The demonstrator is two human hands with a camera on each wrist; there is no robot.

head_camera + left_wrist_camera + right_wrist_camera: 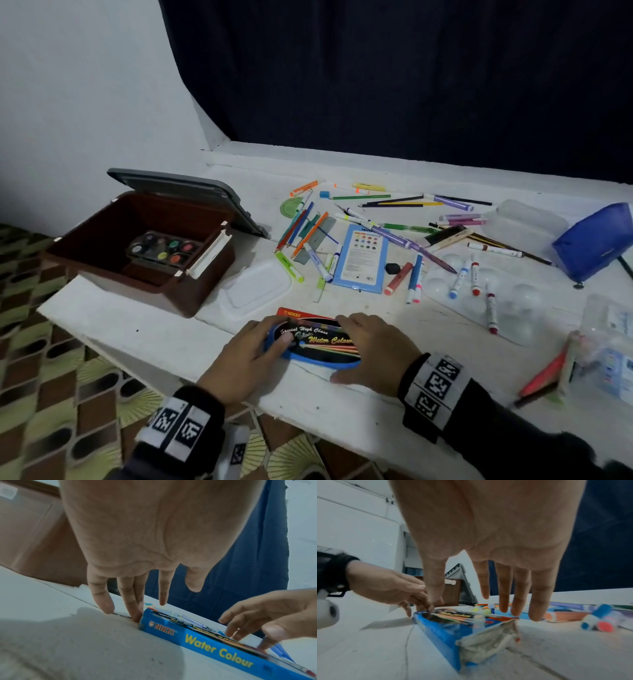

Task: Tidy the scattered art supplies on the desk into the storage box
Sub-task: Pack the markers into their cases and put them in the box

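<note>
Paintbox (317,339) lies at bench (154,342) front edge. Light card, torn right end, likely crushable; take by long sides. Left hand (246,359) fingertips touch left end, right hand (373,353) spread over right end; neither grips.

Left grip (246,356) came in from the lower left, palm down. Fingers (132,601) nearly straight, tips down against the left end of the water colour box (318,339); thumb (286,337) lay across its top. Right grip (373,353) sat palm down over the right end, its fingers straight and slightly spread, tips touching the top face. Left wrist (191,411) and right wrist (435,387) each wore a dark sleeve and a marker band.
</note>
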